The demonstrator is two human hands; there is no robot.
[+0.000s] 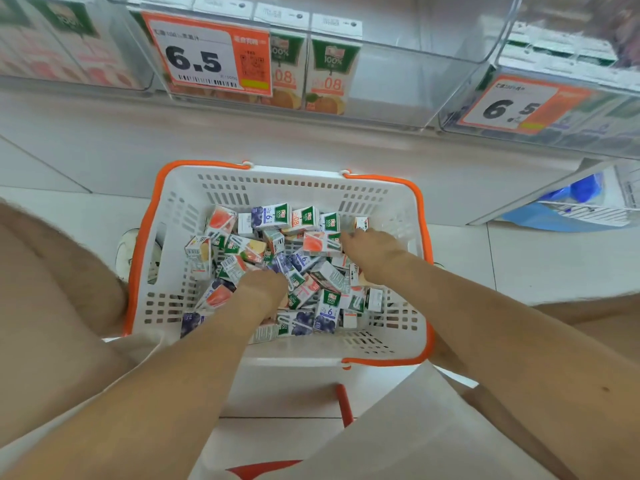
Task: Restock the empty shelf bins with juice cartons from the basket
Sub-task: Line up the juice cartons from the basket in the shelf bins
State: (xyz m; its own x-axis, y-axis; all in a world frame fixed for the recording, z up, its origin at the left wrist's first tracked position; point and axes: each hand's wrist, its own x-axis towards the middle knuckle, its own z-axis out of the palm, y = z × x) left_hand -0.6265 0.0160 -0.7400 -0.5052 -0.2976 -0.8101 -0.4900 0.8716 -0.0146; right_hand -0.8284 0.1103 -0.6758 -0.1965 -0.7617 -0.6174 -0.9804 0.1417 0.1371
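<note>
A white basket [291, 188] with orange handles stands on the floor below me, holding several small juice cartons [273, 216] in pink, orange and blueberry prints. My left hand [261, 287] reaches down into the middle of the pile, its fingertips buried among the cartons. My right hand [372, 247] lies further back and right, fingers stretched onto a pink carton [320, 244]. Above, a clear shelf bin [398, 84] holds orange-print cartons [327, 64] on its left side; its right side is bare.
A bin of pink cartons [69, 46] sits at upper left, and another clear bin [571, 109] with a 6.5 price tag at upper right. A blue pack [575, 199] lies on the lower shelf at right. My knees flank the basket.
</note>
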